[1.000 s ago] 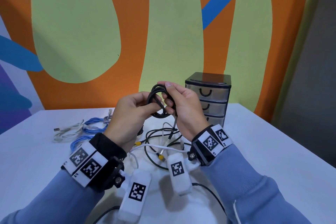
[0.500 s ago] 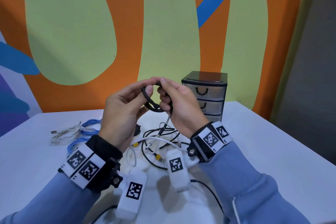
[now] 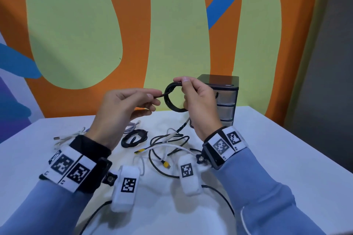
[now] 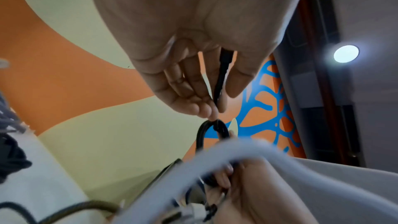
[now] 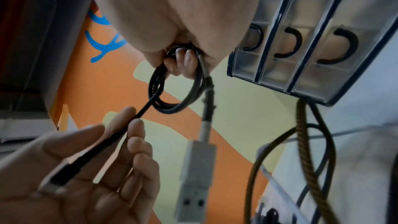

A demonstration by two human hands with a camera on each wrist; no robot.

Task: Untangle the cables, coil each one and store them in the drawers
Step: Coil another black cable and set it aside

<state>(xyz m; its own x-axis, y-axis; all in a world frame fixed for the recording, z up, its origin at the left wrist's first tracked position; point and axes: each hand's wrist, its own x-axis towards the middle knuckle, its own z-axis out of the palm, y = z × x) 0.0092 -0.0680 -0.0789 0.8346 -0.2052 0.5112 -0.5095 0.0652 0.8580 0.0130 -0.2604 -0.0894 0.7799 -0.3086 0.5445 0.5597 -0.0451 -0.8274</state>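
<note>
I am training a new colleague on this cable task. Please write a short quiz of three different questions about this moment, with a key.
1. True or false: the right hand holds the coiled black cable in the air, above the table.
2. What does the left hand pinch?
A. the free end of the black cable
B. a drawer handle
C. the yellow-tipped cable
3. Fill in: the three drawers of the drawer unit are all ____.

Key
1. True.
2. A; the end runs straight out of the coil to the left fingers.
3. Closed; the right wrist view shows all three fronts flush.
</note>
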